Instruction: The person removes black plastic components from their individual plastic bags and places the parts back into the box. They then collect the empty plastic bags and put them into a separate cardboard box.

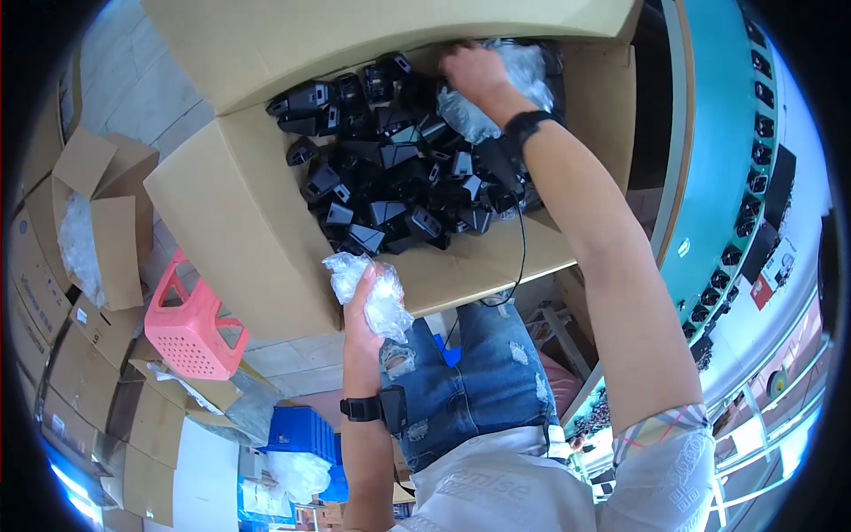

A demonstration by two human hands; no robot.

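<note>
A large open cardboard box (257, 204) stands before me, holding a pile of black plastic devices (381, 168) that look like small camera-like housings. My left hand (359, 306) is closed around a crumpled clear plastic bag (386, 306), just outside the box's near wall. At the far side of the box, my right hand (477, 71) reaches in with its fingers curled downward. Beside and partly under it lies a bunch of clear plastic bags (523, 75). The fingertips are too small and covered to show what they grip. Both wrists carry black bands with small dark devices.
On the left stand a pink plastic stool (195, 324), an open carton (120, 204) with clear plastic and stacked cardboard boxes (84, 372). A blue crate (301, 434) is at lower left. To the right, a green-topped workbench (718, 133) carries a row of small black parts (762, 124).
</note>
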